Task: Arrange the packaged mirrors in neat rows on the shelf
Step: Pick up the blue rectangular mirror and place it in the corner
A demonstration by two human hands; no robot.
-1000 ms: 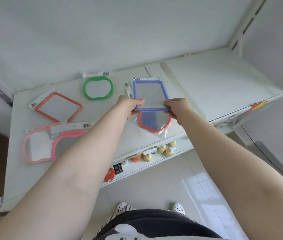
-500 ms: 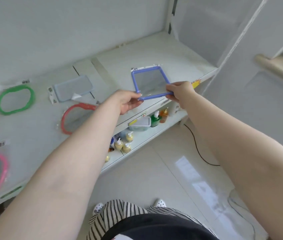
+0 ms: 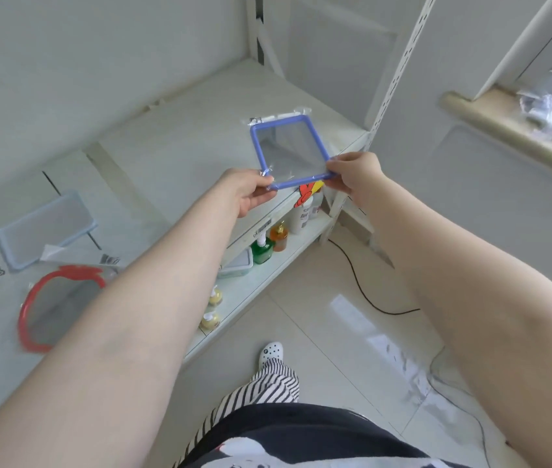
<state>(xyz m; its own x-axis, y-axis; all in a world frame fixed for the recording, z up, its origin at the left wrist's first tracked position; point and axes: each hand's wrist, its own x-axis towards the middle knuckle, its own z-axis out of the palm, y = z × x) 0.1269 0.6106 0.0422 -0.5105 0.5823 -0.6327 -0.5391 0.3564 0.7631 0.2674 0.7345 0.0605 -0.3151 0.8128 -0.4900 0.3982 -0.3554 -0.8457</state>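
Note:
A blue square-framed mirror in a clear bag (image 3: 288, 150) is held just above the right end of the white shelf (image 3: 180, 136). My left hand (image 3: 245, 190) pinches its near left corner and my right hand (image 3: 355, 173) grips its near right corner. A pale blue rectangular mirror (image 3: 43, 228) lies flat on the shelf at the left. In front of it lies a red round-framed mirror (image 3: 54, 305), partly hidden by my left forearm.
The lower shelf (image 3: 267, 265) holds a green bottle (image 3: 262, 249), an orange bottle (image 3: 279, 236), a white bottle and small yellow bottles. A black cable (image 3: 362, 285) runs across the tiled floor. A white slotted upright (image 3: 399, 62) and a window sill (image 3: 511, 130) stand at the right.
I have carried the blue mirror from over the red mirror to the right end of the shelf, turning my view right. The green, orange and pink mirrors have left the view.

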